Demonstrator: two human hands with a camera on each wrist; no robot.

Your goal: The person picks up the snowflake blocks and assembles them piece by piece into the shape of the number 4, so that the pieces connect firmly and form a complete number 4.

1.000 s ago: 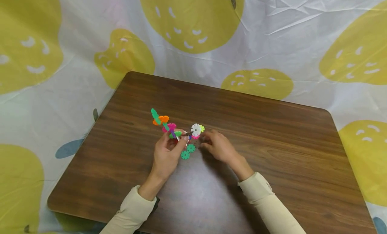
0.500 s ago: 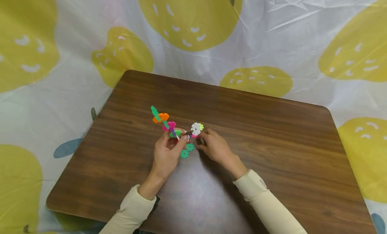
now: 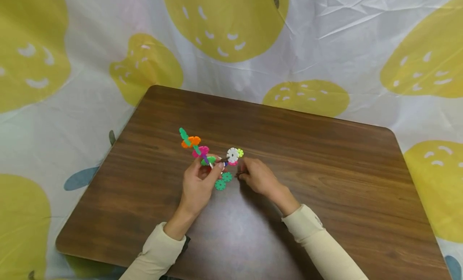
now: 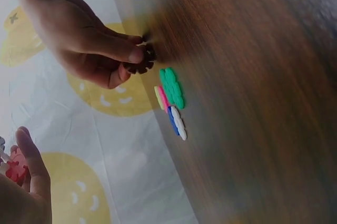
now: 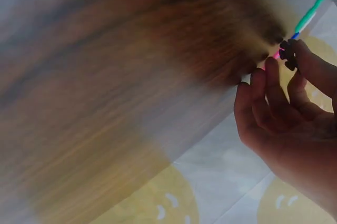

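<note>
Across the far side: one yellow-and-white cloth [image 3: 318, 54]. Before it: one brown desk [image 3: 332, 167]. Over the desk: my left grip [image 3: 197, 186] and, to its right, my right grip [image 3: 259, 176]. Held in the left: one slanting chain of coloured discs [image 3: 201, 151]. Between the grips: one white disc [image 3: 229, 155]; nearer me, two green discs [image 3: 218, 186]. Pinched in my right: one dark brown disc [image 4: 143, 64].

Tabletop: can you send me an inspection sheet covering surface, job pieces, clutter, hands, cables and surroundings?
Surface: brown wood-grain table, a light reflection towards the person.
Job's things: multicoloured disc chain; dark disc; on the table, two green discs and a white disc, among others.
Clutter: nothing seen.
Left hand: holds the chain.
Right hand: pinches the dark disc.
Cables: nothing seen.
Surroundings: white cloth with large yellow shapes.
</note>
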